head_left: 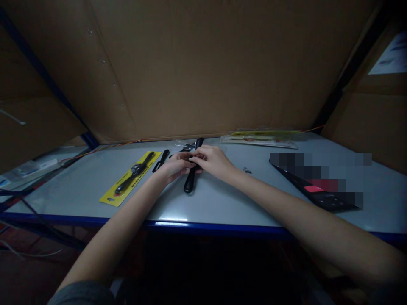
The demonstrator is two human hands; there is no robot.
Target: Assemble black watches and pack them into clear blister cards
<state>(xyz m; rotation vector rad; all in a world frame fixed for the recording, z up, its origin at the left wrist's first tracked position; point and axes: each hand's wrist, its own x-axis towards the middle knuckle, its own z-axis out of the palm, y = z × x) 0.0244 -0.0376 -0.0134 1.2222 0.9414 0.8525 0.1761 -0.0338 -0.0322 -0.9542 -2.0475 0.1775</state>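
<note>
Handle [190, 182] smooth black plastic, backing card [110, 198] glossy yellow card, tabletop [216, 203] smooth glossy grey laminate, wall [203, 72] matt brown cardboard, blister pack [259, 141] clear plastic

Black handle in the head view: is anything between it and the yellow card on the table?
Yes. The left hand sits on the card side of the black handle, and a slim black piece lies on the table beyond that hand, right beside the yellow card.

on the grey bench [222, 203] with its blue front edge lie a black tool on a yellow card [127, 180] at the left, a clear plastic pack [259, 141] along the back, a small metal part [246, 170] mid-bench, and a flat black device [327, 199], partly pixelated, at the right. a cardboard wall [203, 72] rises behind the bench.
</note>
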